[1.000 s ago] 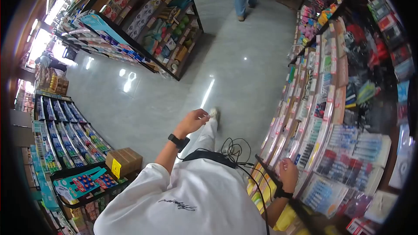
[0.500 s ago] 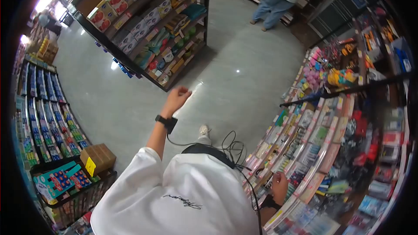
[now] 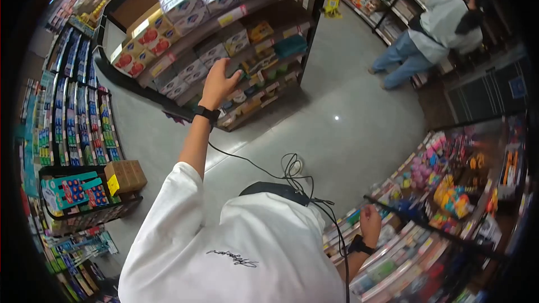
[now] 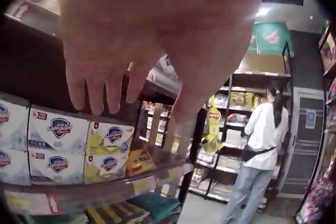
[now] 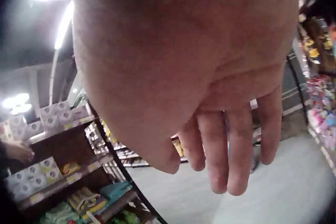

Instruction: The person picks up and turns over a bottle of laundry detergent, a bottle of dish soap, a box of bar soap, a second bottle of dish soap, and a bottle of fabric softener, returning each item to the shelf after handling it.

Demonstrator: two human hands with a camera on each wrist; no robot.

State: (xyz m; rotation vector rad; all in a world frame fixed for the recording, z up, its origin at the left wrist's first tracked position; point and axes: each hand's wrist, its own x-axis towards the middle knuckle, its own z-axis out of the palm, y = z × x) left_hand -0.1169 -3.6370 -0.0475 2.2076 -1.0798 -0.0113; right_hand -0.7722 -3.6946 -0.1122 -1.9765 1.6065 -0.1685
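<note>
My left hand (image 3: 219, 85) is stretched out over the soap shelf in the head view, thumb apart from the fingers and nothing in its grasp. In the left wrist view its spread fingers hang in front of white Safeguard soap boxes (image 4: 59, 132), stacked two high beside yellow-and-white soap boxes (image 4: 109, 139). Gold boxes with red fruit pictures (image 3: 147, 36) stand on the upper tier. My right hand (image 3: 369, 225) hangs loosely by my side near the right-hand shelf; the right wrist view shows its relaxed fingers (image 5: 240, 150) holding nothing.
A person (image 3: 432, 33) in a white top and jeans stands at the far shelves. Dark cables (image 3: 292, 168) hang at my waist. On the left are toothpaste racks (image 3: 70, 101), a black basket (image 3: 84, 224) and a cardboard box (image 3: 126, 176). Goods-filled shelves (image 3: 387, 269) line the right. Grey floor (image 3: 359, 134) lies between.
The soap shelf has come closer and now sits right in front of me. My left hand has risen from near my waist out towards it. My right hand stays low at my side.
</note>
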